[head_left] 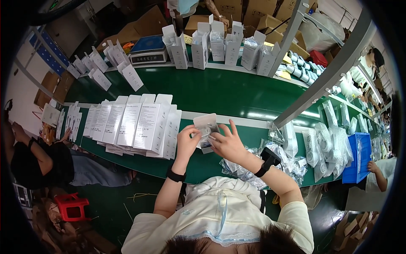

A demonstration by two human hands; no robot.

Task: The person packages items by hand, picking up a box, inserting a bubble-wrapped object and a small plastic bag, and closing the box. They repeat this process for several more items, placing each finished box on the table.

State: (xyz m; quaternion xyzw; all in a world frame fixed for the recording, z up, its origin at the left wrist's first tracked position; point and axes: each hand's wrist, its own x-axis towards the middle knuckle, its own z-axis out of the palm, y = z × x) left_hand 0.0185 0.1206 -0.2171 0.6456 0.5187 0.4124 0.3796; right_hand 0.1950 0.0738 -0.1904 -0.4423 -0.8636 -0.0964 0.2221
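Two bare hands work above a green table [203, 166]. The left hand [188, 142], at nine o'clock of one open white box [206, 122], grips its side; the right hand [227, 144], at three o'clock, has fingertips at the opening, and whether they grip anything I cannot tell. Each wrist wears one black band [175, 176]. At nine o'clock lies one pile of printed cartons [129, 122], too overlapped to count; at four, one heap of bagged parts [270, 163]; at three, one blue crate [360, 154]. Farther, one scale [148, 51] sits at eleven; about six upright boxes [217, 44] stand from twelve to one.
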